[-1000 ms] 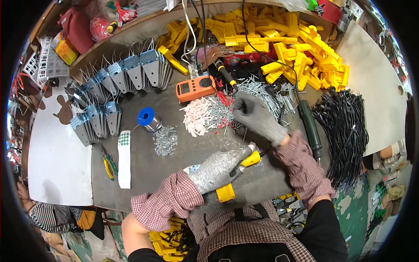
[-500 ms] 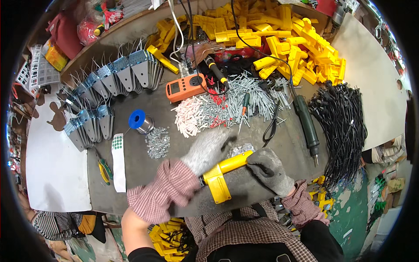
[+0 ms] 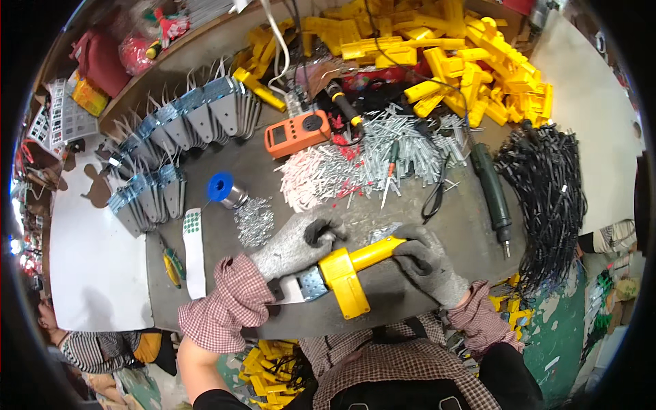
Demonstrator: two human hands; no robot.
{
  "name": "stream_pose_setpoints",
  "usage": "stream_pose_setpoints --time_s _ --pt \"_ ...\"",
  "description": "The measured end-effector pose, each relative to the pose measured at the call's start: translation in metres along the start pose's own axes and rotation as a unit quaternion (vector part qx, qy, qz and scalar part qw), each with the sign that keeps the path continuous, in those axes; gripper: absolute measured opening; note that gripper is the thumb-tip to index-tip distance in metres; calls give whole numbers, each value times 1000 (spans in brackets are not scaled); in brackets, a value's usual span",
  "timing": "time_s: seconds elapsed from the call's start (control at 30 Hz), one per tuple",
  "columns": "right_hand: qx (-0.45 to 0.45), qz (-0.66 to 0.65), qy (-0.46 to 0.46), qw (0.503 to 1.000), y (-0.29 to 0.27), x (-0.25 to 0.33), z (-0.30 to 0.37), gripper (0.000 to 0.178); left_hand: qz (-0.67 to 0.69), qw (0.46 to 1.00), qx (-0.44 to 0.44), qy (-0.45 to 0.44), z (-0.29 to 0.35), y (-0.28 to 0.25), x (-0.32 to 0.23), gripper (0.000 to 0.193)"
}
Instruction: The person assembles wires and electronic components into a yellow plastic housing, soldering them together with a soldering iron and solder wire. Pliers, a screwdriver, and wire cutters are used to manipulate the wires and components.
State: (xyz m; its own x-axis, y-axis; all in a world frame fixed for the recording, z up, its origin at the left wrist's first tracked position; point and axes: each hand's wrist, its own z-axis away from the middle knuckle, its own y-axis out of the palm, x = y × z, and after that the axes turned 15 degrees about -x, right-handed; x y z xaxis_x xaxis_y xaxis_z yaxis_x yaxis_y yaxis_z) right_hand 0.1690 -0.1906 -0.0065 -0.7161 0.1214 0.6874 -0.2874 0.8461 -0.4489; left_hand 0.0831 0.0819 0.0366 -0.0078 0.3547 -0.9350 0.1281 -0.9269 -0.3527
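A yellow plastic housing with a handle (image 3: 345,280) lies at the table's front. My right hand (image 3: 432,265), in a grey glove, is closed around the end of its handle. From the housing's left side a metal plate (image 3: 313,284) sticks out. My left hand (image 3: 294,244), gloved too, hovers just above and left of the housing, fingers curled together; whatever they hold, if anything, is hidden. Beyond the hands lie a heap of screws (image 3: 403,147), pale pink sleeve-like pieces (image 3: 301,181) and a small screwdriver (image 3: 392,160). Small metal parts (image 3: 254,222) are heaped beyond my left hand.
A dark green power screwdriver (image 3: 490,191) and a bundle of black cables (image 3: 543,198) lie right. An orange meter (image 3: 297,133), a solder spool (image 3: 225,190) and rows of metal plates (image 3: 198,113) are farther back. Yellow housings (image 3: 506,61) pile up at the back; pliers (image 3: 173,266) lie left.
My left hand has drawn back leftward from over the screws, fingers now curled. The metal plate beside the housing shows more. My right hand keeps hold of the handle; the whole view has shifted slightly.
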Motion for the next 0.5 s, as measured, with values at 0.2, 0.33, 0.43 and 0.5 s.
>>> stream_pose_setpoints --time_s 0.2,0.33,0.43,0.5 --pt "11 21 -26 999 -1 7 -5 30 -63 998 -15 -27 31 -6 -6 24" --pt "-4 27 -17 999 2 3 -3 33 -163 986 -4 31 28 -4 -16 31" --pt "21 40 -18 999 6 8 -3 37 -164 986 -13 22 47 -6 -19 49" --pt "30 64 -11 997 8 10 -3 33 -236 971 -16 28 55 -1 -26 59"
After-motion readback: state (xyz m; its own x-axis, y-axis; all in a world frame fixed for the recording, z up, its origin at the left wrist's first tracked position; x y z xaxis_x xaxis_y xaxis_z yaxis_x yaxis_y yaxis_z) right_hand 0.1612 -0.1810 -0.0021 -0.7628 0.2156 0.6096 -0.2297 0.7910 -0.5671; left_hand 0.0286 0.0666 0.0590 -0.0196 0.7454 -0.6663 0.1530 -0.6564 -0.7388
